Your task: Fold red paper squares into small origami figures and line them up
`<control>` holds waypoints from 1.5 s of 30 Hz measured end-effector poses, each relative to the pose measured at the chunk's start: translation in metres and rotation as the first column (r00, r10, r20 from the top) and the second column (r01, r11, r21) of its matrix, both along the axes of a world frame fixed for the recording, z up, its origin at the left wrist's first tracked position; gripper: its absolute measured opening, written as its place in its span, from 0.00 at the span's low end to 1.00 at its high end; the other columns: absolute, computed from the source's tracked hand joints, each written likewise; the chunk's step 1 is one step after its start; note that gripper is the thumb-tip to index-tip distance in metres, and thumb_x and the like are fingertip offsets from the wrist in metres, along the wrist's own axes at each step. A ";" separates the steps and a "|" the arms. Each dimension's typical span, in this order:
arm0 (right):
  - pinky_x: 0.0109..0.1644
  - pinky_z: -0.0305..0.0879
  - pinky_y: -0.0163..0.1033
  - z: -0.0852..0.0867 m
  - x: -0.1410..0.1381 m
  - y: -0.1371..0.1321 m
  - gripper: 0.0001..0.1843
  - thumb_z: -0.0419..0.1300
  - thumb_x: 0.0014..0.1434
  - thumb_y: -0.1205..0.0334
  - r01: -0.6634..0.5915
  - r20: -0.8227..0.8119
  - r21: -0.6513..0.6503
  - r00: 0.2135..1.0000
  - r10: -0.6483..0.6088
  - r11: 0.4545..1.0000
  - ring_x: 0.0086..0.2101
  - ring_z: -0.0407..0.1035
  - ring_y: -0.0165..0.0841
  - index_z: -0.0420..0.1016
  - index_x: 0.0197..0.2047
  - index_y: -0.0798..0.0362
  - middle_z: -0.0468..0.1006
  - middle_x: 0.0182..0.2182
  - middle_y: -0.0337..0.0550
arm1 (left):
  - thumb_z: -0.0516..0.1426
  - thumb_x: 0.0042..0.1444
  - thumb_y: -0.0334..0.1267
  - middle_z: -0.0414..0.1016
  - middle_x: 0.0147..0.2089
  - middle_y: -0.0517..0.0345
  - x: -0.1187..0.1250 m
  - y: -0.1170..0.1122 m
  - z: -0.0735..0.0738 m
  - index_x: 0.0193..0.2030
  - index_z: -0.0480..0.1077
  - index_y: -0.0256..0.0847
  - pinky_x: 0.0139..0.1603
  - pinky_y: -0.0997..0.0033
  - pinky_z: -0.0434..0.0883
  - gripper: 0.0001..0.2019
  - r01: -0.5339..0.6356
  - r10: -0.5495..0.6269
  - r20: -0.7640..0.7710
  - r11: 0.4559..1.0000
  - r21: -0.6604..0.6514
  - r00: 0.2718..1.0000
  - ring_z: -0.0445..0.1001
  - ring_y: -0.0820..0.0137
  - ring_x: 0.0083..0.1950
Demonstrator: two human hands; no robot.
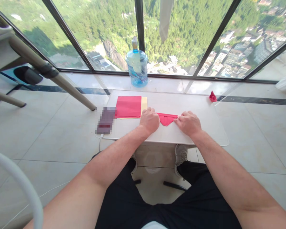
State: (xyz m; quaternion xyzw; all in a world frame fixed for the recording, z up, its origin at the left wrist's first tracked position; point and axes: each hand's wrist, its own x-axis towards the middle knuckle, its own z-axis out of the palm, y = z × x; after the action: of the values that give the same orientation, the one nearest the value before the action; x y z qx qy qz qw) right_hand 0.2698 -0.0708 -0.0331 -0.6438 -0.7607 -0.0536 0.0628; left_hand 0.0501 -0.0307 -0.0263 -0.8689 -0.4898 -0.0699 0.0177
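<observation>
A folded piece of red paper (166,119) lies on the small white table (193,132), its straight edge away from me and a blunt point toward me. My left hand (150,120) is closed at its left end, with the fingers curled under. At the right end my right hand (187,122) pinches the paper's tip between thumb and fingers. Left of my hands rests a stack of red paper sheets (128,106), with a yellow sheet (144,101) showing at its right side. A small folded red paper shape (213,96) sits at the table's far right corner.
A blurred-out phone (106,121) with a white cable lies at the table's left edge. Behind the table a blue water jug (137,68) stands on the floor by the window. Chair or table legs (69,90) rise at the left. My knees are close to the table's near edge.
</observation>
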 end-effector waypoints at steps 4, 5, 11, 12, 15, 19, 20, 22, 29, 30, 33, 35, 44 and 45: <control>0.49 0.61 0.44 0.004 -0.002 0.000 0.23 0.52 0.68 0.49 0.022 0.017 -0.033 1.000 -0.021 0.999 0.45 0.68 0.42 0.84 0.41 0.54 0.80 0.40 0.52 | 0.51 0.63 0.39 0.75 0.43 0.36 0.000 0.000 0.002 0.38 0.79 0.30 0.50 0.52 0.63 0.17 -0.033 0.032 -0.006 0.999 -0.025 0.999 0.67 0.51 0.51; 0.50 0.61 0.44 0.004 -0.003 0.000 0.23 0.52 0.68 0.49 0.024 0.021 -0.038 1.000 -0.023 0.999 0.45 0.68 0.42 0.84 0.40 0.54 0.80 0.40 0.52 | 0.52 0.63 0.40 0.75 0.43 0.36 -0.001 0.001 0.002 0.38 0.79 0.30 0.50 0.52 0.63 0.17 -0.046 0.046 -0.009 0.999 -0.025 0.999 0.67 0.51 0.51; 0.49 0.63 0.44 0.012 -0.006 0.003 0.22 0.52 0.68 0.50 0.029 0.061 -0.105 0.998 -0.022 0.994 0.46 0.69 0.43 0.84 0.40 0.53 0.80 0.42 0.53 | 0.55 0.62 0.44 0.75 0.42 0.37 -0.003 0.002 0.004 0.36 0.78 0.31 0.53 0.52 0.64 0.17 -0.102 0.103 0.020 0.994 -0.040 0.994 0.67 0.51 0.52; 0.49 0.63 0.44 0.014 -0.007 0.004 0.22 0.52 0.68 0.50 0.029 0.075 -0.127 0.997 -0.019 0.991 0.46 0.69 0.43 0.84 0.39 0.53 0.80 0.42 0.53 | 0.56 0.62 0.43 0.74 0.43 0.38 -0.002 0.002 0.006 0.37 0.78 0.31 0.53 0.52 0.64 0.16 -0.110 0.111 0.044 0.993 -0.034 0.993 0.67 0.50 0.53; 0.47 0.64 0.44 0.021 -0.010 0.008 0.22 0.52 0.67 0.51 0.044 0.105 -0.195 0.994 -0.024 0.980 0.46 0.70 0.44 0.84 0.37 0.54 0.79 0.41 0.53 | 0.59 0.59 0.41 0.71 0.49 0.38 0.004 -0.001 0.013 0.45 0.73 0.31 0.55 0.54 0.65 0.14 -0.158 0.148 0.181 0.987 0.042 0.972 0.66 0.52 0.55; 0.46 0.65 0.45 0.028 -0.014 0.014 0.20 0.53 0.64 0.51 0.071 0.122 -0.276 0.992 -0.039 0.959 0.46 0.71 0.45 0.83 0.37 0.55 0.79 0.42 0.55 | 0.60 0.58 0.39 0.69 0.56 0.37 0.014 -0.007 0.020 0.54 0.67 0.33 0.57 0.53 0.64 0.19 -0.147 0.119 0.292 0.986 0.079 0.949 0.66 0.51 0.59; 0.46 0.65 0.45 0.029 -0.015 0.016 0.20 0.54 0.64 0.51 0.080 0.119 -0.290 0.992 -0.047 0.954 0.46 0.72 0.45 0.83 0.37 0.54 0.79 0.42 0.55 | 0.60 0.58 0.40 0.67 0.60 0.36 0.017 -0.009 0.018 0.58 0.65 0.34 0.60 0.52 0.63 0.23 -0.100 0.067 0.294 0.990 0.099 0.953 0.64 0.50 0.62; 0.45 0.66 0.45 0.031 -0.015 0.018 0.19 0.55 0.62 0.50 0.103 0.106 -0.311 0.992 -0.073 0.945 0.45 0.73 0.45 0.83 0.38 0.54 0.79 0.42 0.54 | 0.60 0.58 0.45 0.62 0.67 0.36 0.022 -0.013 0.011 0.65 0.59 0.34 0.66 0.51 0.59 0.31 0.059 -0.085 0.255 0.993 0.106 0.963 0.58 0.50 0.69; 0.47 0.68 0.45 0.029 -0.012 0.023 0.23 0.56 0.62 0.47 0.139 -0.093 -0.238 0.982 -0.165 0.961 0.46 0.74 0.44 0.81 0.49 0.53 0.80 0.47 0.52 | 0.56 0.63 0.49 0.76 0.54 0.40 0.033 -0.012 -0.016 0.55 0.72 0.32 0.64 0.58 0.63 0.23 0.229 -0.221 0.111 0.971 -0.067 0.969 0.69 0.55 0.61; 0.49 0.68 0.44 0.028 -0.012 0.024 0.24 0.57 0.61 0.47 0.112 -0.137 -0.240 0.979 -0.148 0.964 0.46 0.75 0.44 0.81 0.50 0.53 0.81 0.48 0.51 | 0.55 0.63 0.47 0.77 0.52 0.41 0.033 -0.011 -0.017 0.53 0.73 0.31 0.64 0.58 0.63 0.21 0.239 -0.233 0.101 0.969 -0.062 0.967 0.70 0.55 0.60; 0.50 0.67 0.41 0.025 -0.009 0.026 0.21 0.62 0.57 0.50 -0.059 -0.259 -0.285 0.966 -0.018 0.957 0.45 0.75 0.41 0.81 0.48 0.52 0.82 0.46 0.47 | 0.53 0.65 0.41 0.77 0.49 0.39 0.031 -0.008 -0.015 0.51 0.74 0.29 0.61 0.58 0.66 0.17 0.250 -0.242 0.108 0.966 -0.062 0.964 0.71 0.56 0.58; 0.49 0.66 0.39 0.022 -0.008 0.027 0.15 0.63 0.54 0.58 -0.148 -0.304 -0.284 0.951 0.058 0.947 0.44 0.75 0.38 0.83 0.44 0.50 0.82 0.44 0.44 | 0.52 0.65 0.37 0.77 0.48 0.40 0.029 -0.007 -0.014 0.50 0.74 0.30 0.60 0.58 0.67 0.15 0.255 -0.244 0.137 0.964 -0.068 0.960 0.72 0.57 0.56; 0.44 0.63 0.39 0.009 -0.007 0.033 0.11 0.57 0.61 0.63 -0.118 -0.203 -0.196 0.976 0.078 0.973 0.38 0.72 0.36 0.82 0.37 0.51 0.80 0.38 0.45 | 0.55 0.62 0.42 0.78 0.48 0.42 0.024 -0.005 -0.010 0.49 0.74 0.33 0.60 0.58 0.66 0.15 0.224 -0.199 0.220 0.970 -0.094 0.955 0.72 0.57 0.56; 0.45 0.63 0.39 0.009 -0.007 0.033 0.12 0.56 0.62 0.62 -0.131 -0.196 -0.181 0.976 0.095 0.975 0.40 0.72 0.37 0.82 0.37 0.51 0.80 0.39 0.46 | 0.55 0.62 0.42 0.78 0.49 0.42 0.023 -0.005 -0.009 0.50 0.74 0.33 0.60 0.58 0.66 0.16 0.205 -0.177 0.229 0.973 -0.105 0.957 0.72 0.57 0.55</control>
State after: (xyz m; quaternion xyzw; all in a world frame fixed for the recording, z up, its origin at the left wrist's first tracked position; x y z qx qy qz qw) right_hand 0.2633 -0.0381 -0.0237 -0.6046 -0.7886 0.0843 0.0741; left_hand 0.0735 -0.0354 -0.0356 -0.8985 -0.4059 -0.1350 -0.0985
